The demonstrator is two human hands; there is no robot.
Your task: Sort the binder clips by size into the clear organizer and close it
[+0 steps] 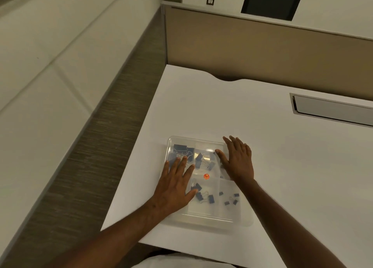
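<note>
Fingers straight on both hands, flat on organizer lid: left hand over its left half, right hand at far-right corner. Clips inside.

Desk is bare and open right of and behind the clear organizer. Left hand and right hand lie flat on its lid, blocking the top. Partition walls off the back; recessed cable tray far right; desk edge just left.
</note>
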